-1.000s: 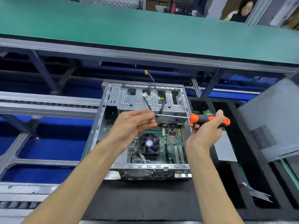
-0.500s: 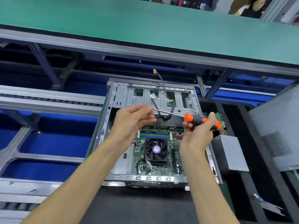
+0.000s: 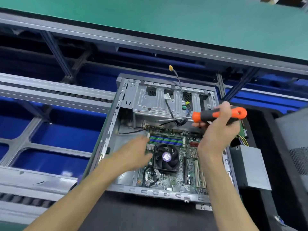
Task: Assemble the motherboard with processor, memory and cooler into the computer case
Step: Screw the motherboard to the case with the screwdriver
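Note:
An open grey computer case (image 3: pixel 115 114) lies on the black mat in front of me. Inside it sits the green motherboard (image 3: pixel 176 179) with a black fan cooler (image 3: pixel 166 157) and blue and green memory slots (image 3: pixel 166 140). My right hand (image 3: pixel 216 132) grips an orange and black screwdriver (image 3: pixel 218 115) above the board, its shaft pointing left. My left hand (image 3: pixel 133 154) is blurred, fingers stretched out low over the board just left of the cooler, holding nothing I can see.
A grey power supply (image 3: pixel 250 167) lies right of the case with yellow wires. A grey side panel (image 3: pixel 295 144) leans at the far right. Loose black cables (image 3: pixel 180 90) rise from the drive cage. Blue bins and metal rails are to the left, a green shelf above.
My left hand has left the screwdriver tip and dropped down to the board beside the cooler. My right hand has lifted the screwdriver up and to the right. The view has moved closer.

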`<state>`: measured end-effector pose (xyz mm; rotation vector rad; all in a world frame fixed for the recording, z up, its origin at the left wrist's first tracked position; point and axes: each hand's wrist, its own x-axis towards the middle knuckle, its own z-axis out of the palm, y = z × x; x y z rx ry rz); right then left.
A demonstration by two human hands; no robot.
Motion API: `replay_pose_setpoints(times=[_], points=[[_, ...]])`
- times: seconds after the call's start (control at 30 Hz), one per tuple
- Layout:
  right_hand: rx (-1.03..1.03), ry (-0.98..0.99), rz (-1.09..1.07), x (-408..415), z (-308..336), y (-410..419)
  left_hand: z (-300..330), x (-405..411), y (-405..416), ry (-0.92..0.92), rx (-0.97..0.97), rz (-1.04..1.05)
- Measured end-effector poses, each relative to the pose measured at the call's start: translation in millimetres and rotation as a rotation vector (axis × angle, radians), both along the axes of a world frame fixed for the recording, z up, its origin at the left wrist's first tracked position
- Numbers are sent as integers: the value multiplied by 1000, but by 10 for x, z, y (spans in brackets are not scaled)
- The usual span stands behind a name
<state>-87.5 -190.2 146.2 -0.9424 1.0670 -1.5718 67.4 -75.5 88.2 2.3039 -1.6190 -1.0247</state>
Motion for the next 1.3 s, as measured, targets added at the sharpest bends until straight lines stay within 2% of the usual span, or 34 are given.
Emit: replay_pose_setpoints(times=[0.07, 0.17, 0.23, 0.33, 0.57, 1.03, 1.3], points=[[-167, 169, 187, 83, -21, 61, -152, -51, 74, -15, 133, -131], [-316, 436, 425, 207, -138, 99, -248, -59, 132, -48, 137, -159], [-375, 617, 494, 280, -248, 109, -277, -48, 150, -34, 131, -147], [-444, 753, 555, 348, -399, 144, -322, -25, 177, -19, 126, -155], [-427, 841, 601, 431, -461, 106, -379, -9, 181, -2, 70, -110], [-437, 891, 668, 493, -531, 90, -306, -22, 193, 4, 16, -109], [-499, 939, 733, 533, -554, 107, -327, -17, 194, 4, 6, -120]])
